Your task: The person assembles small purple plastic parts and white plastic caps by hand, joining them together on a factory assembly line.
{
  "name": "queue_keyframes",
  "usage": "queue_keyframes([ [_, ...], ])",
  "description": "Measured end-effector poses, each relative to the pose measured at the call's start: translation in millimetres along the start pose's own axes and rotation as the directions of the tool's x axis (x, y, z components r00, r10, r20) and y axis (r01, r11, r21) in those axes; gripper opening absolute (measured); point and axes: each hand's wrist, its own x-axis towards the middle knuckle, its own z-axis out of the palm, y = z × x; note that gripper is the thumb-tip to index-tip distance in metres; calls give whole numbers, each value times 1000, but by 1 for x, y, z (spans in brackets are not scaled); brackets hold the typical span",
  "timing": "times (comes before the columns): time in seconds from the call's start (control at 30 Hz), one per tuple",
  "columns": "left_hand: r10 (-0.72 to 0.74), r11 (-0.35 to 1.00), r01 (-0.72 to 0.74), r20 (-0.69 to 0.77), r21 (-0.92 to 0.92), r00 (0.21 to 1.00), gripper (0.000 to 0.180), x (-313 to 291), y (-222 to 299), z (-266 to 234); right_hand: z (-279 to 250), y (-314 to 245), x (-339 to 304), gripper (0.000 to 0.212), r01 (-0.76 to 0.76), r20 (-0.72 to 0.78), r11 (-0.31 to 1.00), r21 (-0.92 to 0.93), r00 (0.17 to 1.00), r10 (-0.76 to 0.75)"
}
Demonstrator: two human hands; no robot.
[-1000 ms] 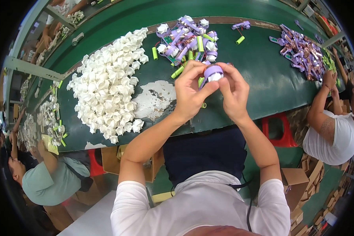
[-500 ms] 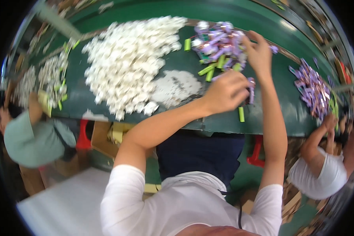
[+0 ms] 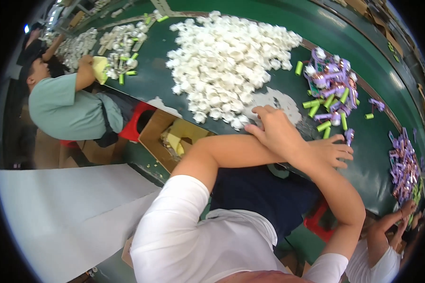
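Observation:
My forearms cross in the middle, the right one lying over the left. My right hand (image 3: 279, 131) reaches left toward the near edge of a heap of white plastic caps (image 3: 222, 61). Its thumb and fingers are apart, and nothing shows between them. My left hand (image 3: 333, 152) is out to the right, open, fingers spread just above the dark green belt. Beyond it lies a pile of purple handheld-fan-like parts (image 3: 329, 78) with copper-coloured bits and white ends. Green cylinders (image 3: 323, 126), like battery cells, are mixed in and scattered on its near side.
A grey-white worn patch (image 3: 281, 101) marks the belt between the heaps. Another purple pile (image 3: 403, 170) lies far right, near a person in white (image 3: 375, 254). At left, a person in green (image 3: 71, 108) works beside silvery parts. An open carton (image 3: 151, 139) stands below the belt.
My right hand has left the purple pile and swung left across my left forearm toward the white caps. My left hand has moved right and nearer, fingers spreading. The view has turned.

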Motion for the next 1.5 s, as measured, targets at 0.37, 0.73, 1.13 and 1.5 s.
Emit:
queue_keyframes([
  [0.37, -125, 973, 117, -25, -199, 992, 39, 3, 7, -11, -9, 0, -19, 30, -115, -182, 992, 57, 976, 123],
  [0.73, -294, 931, 315, 134, -182, 946, 34, 10, 4, -35, -77, 71, -218, 36, -600, -658, 798, 64, 576, 485],
  [1.13, -635, 735, 554, -108, -391, 765, 23, 8, 7, -43, -63, 97, -171, 32, -539, -706, 840, -55, 616, 349],
  [1.5, -653, -48, 246, 217, -968, 726, 51, 14, 5, -30, -62, 82, -208, 40, 26, -323, 571, 821, 846, 425],
])
